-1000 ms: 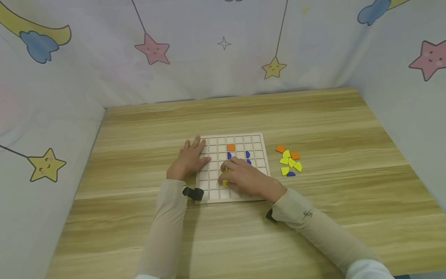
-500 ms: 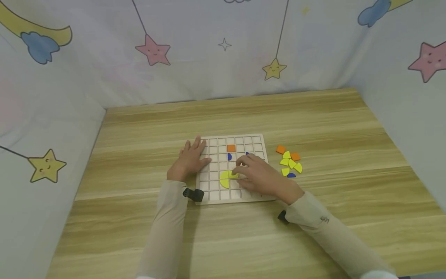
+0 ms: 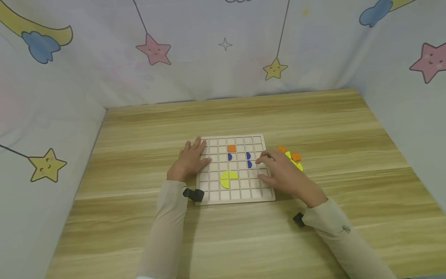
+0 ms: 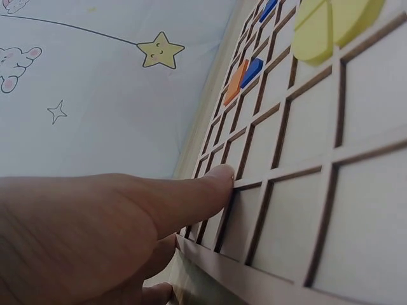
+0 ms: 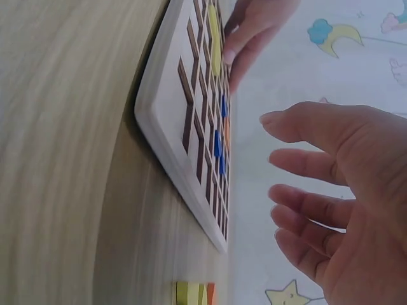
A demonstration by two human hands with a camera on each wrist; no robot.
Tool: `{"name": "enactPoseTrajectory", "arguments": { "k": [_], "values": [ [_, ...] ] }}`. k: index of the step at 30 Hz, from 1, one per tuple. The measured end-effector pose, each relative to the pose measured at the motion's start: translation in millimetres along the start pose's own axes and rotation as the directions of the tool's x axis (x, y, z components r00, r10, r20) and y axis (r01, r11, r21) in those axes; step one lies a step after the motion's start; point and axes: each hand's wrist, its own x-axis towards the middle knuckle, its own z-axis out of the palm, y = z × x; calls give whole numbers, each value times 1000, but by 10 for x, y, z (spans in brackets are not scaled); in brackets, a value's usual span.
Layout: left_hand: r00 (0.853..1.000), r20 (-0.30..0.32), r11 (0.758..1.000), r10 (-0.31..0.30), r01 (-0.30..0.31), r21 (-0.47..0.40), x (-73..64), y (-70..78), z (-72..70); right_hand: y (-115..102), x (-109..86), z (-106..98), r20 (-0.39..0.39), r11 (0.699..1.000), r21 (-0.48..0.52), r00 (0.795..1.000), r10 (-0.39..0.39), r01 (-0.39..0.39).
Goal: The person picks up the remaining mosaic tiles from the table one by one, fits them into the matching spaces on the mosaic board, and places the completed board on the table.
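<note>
A pale wooden grid board (image 3: 212,196) lies on the table. Three yellow quarter-circle tiles (image 3: 224,180) sit together in its cells, below an orange square tile (image 3: 231,148) and several blue half-circle tiles (image 3: 249,155). My left hand (image 3: 188,162) rests on the board's left edge, fingers spread, thumb on the grid in the left wrist view. Above the board's right edge hovers my right hand (image 3: 283,174); the right wrist view shows its fingers apart with nothing between them. Beyond that hand lie loose yellow and orange tiles (image 3: 295,157), partly hidden by it.
The wooden table (image 3: 150,124) extends around the board. A printed cloth (image 3: 209,77) with stars and moons hangs behind it and along both sides. A dark band (image 3: 194,194) is on the left wrist, another dark device (image 3: 299,219) on the right.
My right hand has drawn away from the yellow tiles on the board and moved right toward the loose pile. The yellow and blue tiles are uncovered now. My left hand has stayed in place.
</note>
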Motion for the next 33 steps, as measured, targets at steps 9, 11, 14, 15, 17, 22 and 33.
{"name": "enactPoseTrajectory", "arguments": {
  "k": [9,11,14,15,17,22,33],
  "values": [
    [1000,7,1000,-3,3,-2,-21,16,-8,163,-184,-46,-58,995,41,994,92,-90],
    [1000,7,1000,-2,2,1,-22,17,-10,199,-221,-48,-57,992,34,991,124,-122],
    [1000,7,1000,-3,3,0,-22,19,-14,235,-264,-63,-47,983,8,982,181,-181],
    [1000,8,1000,-4,4,0,-23,19,-15,244,-278,-70,-43,979,-2,979,201,-202],
    [1000,6,1000,-2,2,2,-22,19,-17,254,-303,-93,-31,969,-20,969,245,-245],
    [1000,9,1000,-1,1,2,-14,15,-11,271,-367,-140,22,935,-60,936,352,-350],
    [1000,13,1000,-8,9,-2,1,4,0,304,-433,-122,45,900,-98,902,430,-425]
  ]
}}
